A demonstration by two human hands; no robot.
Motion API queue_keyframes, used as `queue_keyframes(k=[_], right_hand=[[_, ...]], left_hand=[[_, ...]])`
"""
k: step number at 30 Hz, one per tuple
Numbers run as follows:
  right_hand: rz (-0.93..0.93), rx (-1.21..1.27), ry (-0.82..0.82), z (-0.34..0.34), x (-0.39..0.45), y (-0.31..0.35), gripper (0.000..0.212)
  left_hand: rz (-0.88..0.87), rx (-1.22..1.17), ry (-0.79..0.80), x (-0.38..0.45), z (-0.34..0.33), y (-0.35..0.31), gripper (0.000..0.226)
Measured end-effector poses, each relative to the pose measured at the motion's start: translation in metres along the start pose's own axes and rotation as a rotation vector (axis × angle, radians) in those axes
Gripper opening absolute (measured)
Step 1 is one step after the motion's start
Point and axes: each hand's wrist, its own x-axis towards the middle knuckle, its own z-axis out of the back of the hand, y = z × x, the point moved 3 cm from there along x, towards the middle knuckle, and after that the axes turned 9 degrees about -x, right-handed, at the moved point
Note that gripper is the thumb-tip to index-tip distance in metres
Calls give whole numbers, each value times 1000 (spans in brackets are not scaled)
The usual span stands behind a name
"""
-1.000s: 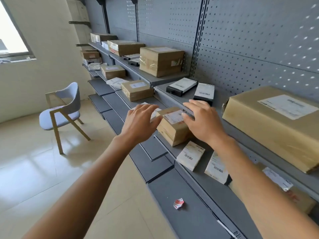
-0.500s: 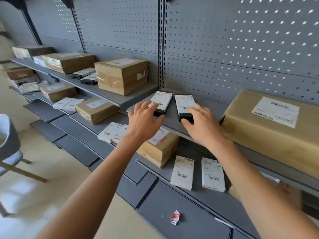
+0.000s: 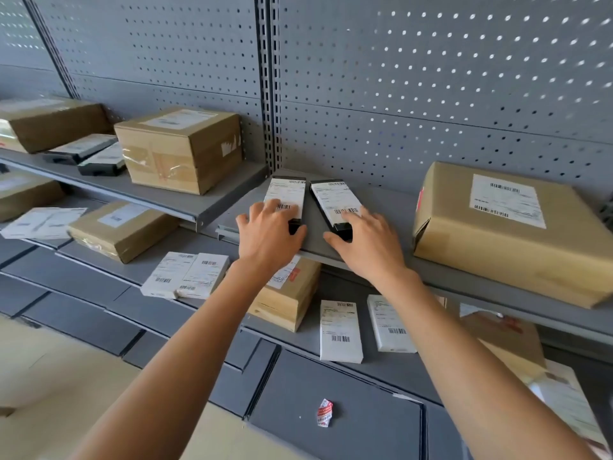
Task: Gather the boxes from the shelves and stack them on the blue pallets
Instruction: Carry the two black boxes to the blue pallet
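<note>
Both my hands rest on two flat black boxes at the front of the grey upper shelf [image 3: 391, 207].

The pegboard wall [image 3: 431, 78] rises behind the shelf, and a wide cardboard box [image 3: 507, 227] sits to my right, well apart from my hands, with a taped brown carton [image 3: 180, 147] on the neighbouring shelf to my left. The two flat black boxes lie side by side, just apart, labels up. My left hand [image 3: 270, 232] lies over the near end of the left black box [image 3: 287, 197], fingers [image 3: 275, 207] spread narrowly on its label, thumb at the end edge. My right hand [image 3: 365, 242] covers the near end of the right black box [image 3: 335, 202], fingers loosely apart; neither hand is closed around its box yet.
</note>
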Motion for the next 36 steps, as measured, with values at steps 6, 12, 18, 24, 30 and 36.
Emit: queue_keyframes(k=[6,12,18,24,30,36], right_hand=[[-40,58,-81,-2,-12,9,53],[-102,106,-134,2,-26,17,45],[-130,71,-185,4,-48,24,40],[-136,86,-239,5,-71,30,43],[-74,150,-398,17,-96,30,45],[-42,142,-567,52,-120,5,47]], left_hand=[[-38,-33,-32,-13,3,7,39],[-72,-26,-30,-24,7,12,41],[-128,-67,-65,-40,4,20,43],[-130,-171,-109,-53,2,29,42],[-159,-312,-188,-70,16,35,36],[-234,-382,-295,-85,51,-2,37]])
